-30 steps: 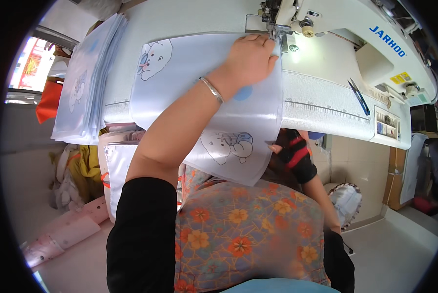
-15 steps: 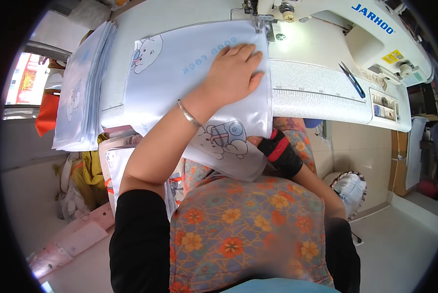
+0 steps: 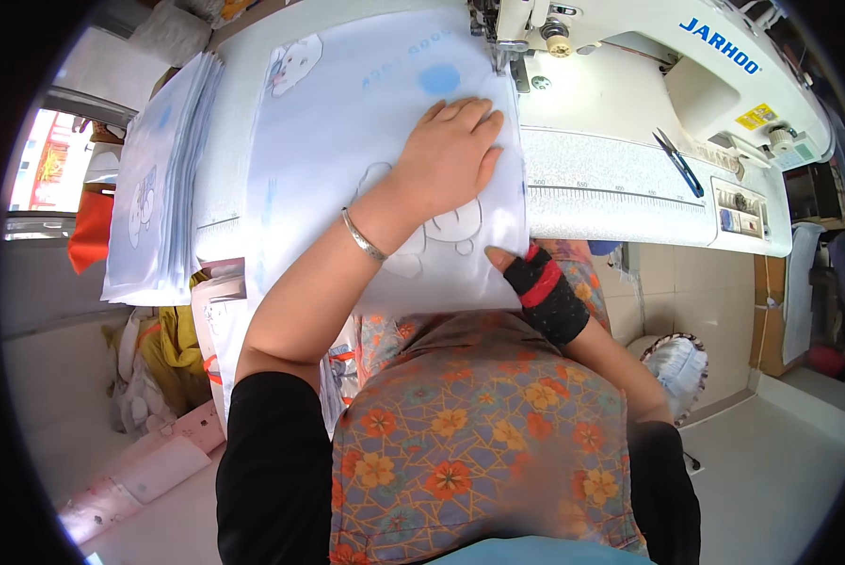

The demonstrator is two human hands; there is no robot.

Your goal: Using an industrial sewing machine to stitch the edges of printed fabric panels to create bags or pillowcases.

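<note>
Had the bare left hand (image 3: 452, 158) flat, fingers slightly apart, on the glossy white cartoon-printed sheet (image 3: 319, 188), stretched from beside the metal presser foot (image 3: 507, 52) toward the body over the white sewing table (image 3: 620, 209). Held the black-and-red-covered right hand (image 3: 530, 273) at its near right edge; could not tell whether clamped. Had the left nearer the foot.

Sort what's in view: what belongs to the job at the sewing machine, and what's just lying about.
In the job:
printed sheet, with the left hand on it and the right hand at its edge
sewing machine
stack of similar sheets, probably

Lying about:
snips, untouched
pink roll
yellow cloth
</note>
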